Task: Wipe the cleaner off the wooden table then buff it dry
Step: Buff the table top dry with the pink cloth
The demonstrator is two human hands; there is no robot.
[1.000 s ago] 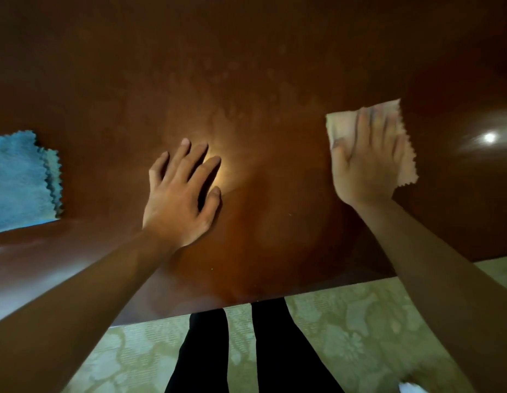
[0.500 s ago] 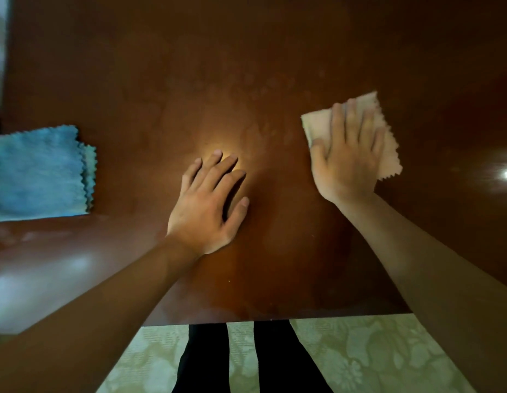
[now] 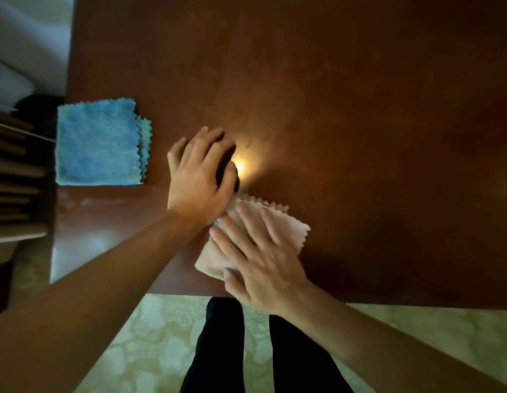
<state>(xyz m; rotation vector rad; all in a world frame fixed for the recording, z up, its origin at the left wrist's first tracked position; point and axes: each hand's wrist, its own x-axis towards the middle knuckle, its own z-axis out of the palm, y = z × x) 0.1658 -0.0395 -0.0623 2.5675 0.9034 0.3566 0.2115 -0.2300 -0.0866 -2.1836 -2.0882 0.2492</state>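
Legs (image 3: 263,353) in dark trousers stand on pale patterned floor (image 3: 150,330), nearest the camera, just below the right wrist.

Right hand (image 3: 261,262) lies flat on the beige cloth (image 3: 289,225), fingers straight and slightly spread, pointing up-left. Palm presses the cloth onto the table (image 3: 360,137), close to the near edge. Cloth is folded, zigzag edges sticking out beyond the fingertips and to the hand's right. One corner shows under the hand on its left side.

Left hand (image 3: 198,177) sits just up-left of the right hand, its heel touching or overlapping the cloth's far-left edge; can't tell which. Fingers are loosely bent, spread, not gripping anything. Whether the fingertips rest on the wood can't be told: motion blur.

Bright light reflection (image 3: 239,166) on the wood right beside the left thumb.

Blue cloth (image 3: 96,143), folded, lies flat left of the left hand, near the table's left edge, apart from both hands.

Wood beyond the hands looks dull and mottled; the strip near the left edge is glossier.
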